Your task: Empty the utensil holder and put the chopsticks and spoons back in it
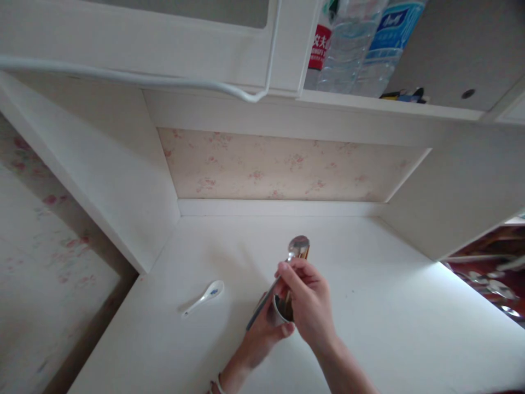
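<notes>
My left hand (264, 334) is wrapped around a cup-like container (279, 313) with a pale rim and a dark inside, tilted toward me. Pinched in my right hand (308, 298), right above that opening, is a metal spoon (298, 244) with its shiny bowl pointing away from me. Its long grey handle (262, 304) slants down to the left across my left hand, outside the cup. Thin brown sticks (305, 254) show behind my right fingers and run down toward the cup; whether the fingers grip them too, I cannot tell. A white spoon with a blue pattern (212, 290) lies left of my hands.
The white tabletop (394, 306) is bounded by a left panel (118, 164), a right panel (451, 180) and a flowered back wall (262, 167). Overhead, a shelf holds plastic bottles (350, 49). A white cable (164, 80) hangs along the cabinet front.
</notes>
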The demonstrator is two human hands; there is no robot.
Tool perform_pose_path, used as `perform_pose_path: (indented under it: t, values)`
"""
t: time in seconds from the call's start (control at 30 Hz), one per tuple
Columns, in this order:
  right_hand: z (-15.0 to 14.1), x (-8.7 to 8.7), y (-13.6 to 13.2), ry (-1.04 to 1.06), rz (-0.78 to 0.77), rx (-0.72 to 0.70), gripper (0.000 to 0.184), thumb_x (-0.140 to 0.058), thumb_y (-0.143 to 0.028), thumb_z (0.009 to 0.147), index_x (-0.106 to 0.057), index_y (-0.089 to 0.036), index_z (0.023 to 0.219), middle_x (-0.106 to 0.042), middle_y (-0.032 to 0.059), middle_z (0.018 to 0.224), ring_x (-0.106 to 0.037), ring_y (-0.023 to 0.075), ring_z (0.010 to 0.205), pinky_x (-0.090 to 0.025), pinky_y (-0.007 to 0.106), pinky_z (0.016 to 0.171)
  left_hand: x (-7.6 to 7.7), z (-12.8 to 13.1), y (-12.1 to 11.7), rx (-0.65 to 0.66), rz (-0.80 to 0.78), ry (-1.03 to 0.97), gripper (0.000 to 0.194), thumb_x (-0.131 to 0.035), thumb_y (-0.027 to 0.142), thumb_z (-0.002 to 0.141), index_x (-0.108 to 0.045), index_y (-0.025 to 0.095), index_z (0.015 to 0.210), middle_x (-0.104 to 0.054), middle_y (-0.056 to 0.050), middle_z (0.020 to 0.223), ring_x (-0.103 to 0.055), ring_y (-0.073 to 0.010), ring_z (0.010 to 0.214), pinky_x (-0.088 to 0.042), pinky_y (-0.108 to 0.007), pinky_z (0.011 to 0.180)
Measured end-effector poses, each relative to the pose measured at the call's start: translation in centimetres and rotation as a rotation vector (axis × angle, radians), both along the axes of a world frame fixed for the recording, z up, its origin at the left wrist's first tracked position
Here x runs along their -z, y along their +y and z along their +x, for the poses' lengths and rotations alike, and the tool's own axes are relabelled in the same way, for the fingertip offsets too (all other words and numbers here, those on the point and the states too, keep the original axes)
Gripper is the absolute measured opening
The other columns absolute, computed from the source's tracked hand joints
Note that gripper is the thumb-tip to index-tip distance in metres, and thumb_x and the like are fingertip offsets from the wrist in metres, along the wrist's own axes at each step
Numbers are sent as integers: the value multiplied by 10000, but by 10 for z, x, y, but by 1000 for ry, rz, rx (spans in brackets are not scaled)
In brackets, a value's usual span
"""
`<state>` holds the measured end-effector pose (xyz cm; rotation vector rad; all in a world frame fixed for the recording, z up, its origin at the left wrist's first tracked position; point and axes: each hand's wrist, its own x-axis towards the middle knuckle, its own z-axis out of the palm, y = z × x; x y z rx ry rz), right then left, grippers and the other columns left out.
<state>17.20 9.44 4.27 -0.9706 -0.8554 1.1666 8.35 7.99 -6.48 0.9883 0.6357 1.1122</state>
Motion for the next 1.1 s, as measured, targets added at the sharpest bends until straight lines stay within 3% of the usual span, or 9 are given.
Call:
perform_pose_path:
  t: [0.17, 0.27, 0.43, 0.53, 0.7, 0.83, 0.93, 1.03, 1.1]
  values:
    - [71, 23, 2, -90, 20, 283, 214, -768, -367, 754, -655, -186, 773, -624, -20, 658, -523, 96, 571, -422, 211, 545, 8, 0, 1, 63, 72, 74, 657, -781, 351, 719, -525, 191, 1303, -602, -130, 1279, -539, -316, 1192, -380, -464, 1055]
    - [87, 47, -1, -172, -71, 296, 248, -749, -410, 762, -663, -177, 754, -613, -4, 689, -508, 120, 632, -414, 237, 581, 17, 0, 2, 58, 59, 118, 711, -801, 332, 702, -492, 200, 1328, -575, -124, 1320, -510, -314, 1227, -346, -452, 1075]
    - [80, 87, -9, -262, -138, 243, 258, -706, -437, 789, -647, -192, 731, -556, -18, 692, -466, 139, 686, -387, 263, 652, 22, 4, 2, 41, 61, 98, 730, -808, 332, 693, -476, 186, 1327, -561, -131, 1331, -493, -323, 1241, -345, -448, 1071]
    - [71, 103, -13, -294, -116, 185, 259, -692, -432, 799, -640, -196, 703, -544, -12, 745, -483, 152, 744, -391, 269, 692, 24, 6, 2, 10, 52, 126, 746, -815, 331, 683, -467, 180, 1325, -553, -133, 1337, -487, -326, 1244, -344, -449, 1070]
    - [64, 113, -16, -259, -146, 179, 258, -717, -428, 767, -637, -198, 681, -537, -1, 817, -502, 161, 790, -407, 261, 688, 30, 7, 2, -5, 48, 154, 752, -818, 357, 673, -473, 171, 1315, -566, -133, 1315, -495, -335, 1227, -364, -458, 1054]
    - [64, 118, -14, -142, -187, 182, 258, -752, -415, 737, -634, -233, 877, -584, -15, 827, -525, 157, 759, -426, 263, 683, 34, 6, 2, -11, 48, 169, 747, -818, 355, 673, -476, 185, 1316, -570, -125, 1315, -491, -336, 1238, -364, -460, 1063]
    - [66, 122, -14, -98, -209, 169, 288, -757, -418, 735, -615, -246, 917, -595, -27, 798, -545, 156, 736, -440, 264, 677, 34, 6, 2, -15, 51, 183, 743, -814, 356, 676, -480, 193, 1319, -565, -123, 1329, -490, -335, 1246, -362, -461, 1070]
    - [68, 127, -17, -126, -191, 115, 351, -757, -428, 734, -622, -252, 1007, -656, 17, 991, -595, 216, 938, -467, 322, 823, 30, 6, 2, -17, 46, 181, 759, -814, 377, 670, -480, 196, 1327, -561, -124, 1338, -489, -335, 1251, -375, -453, 1062]
    - [70, 131, -21, -135, -147, 39, 505, -780, -424, 709, -594, -272, 1152, -622, 49, 1225, -529, 273, 1177, -419, 393, 982, 24, 7, 2, -9, 53, 187, 751, -809, 393, 673, -487, 200, 1323, -569, -120, 1330, -499, -330, 1240, -387, -441, 1050]
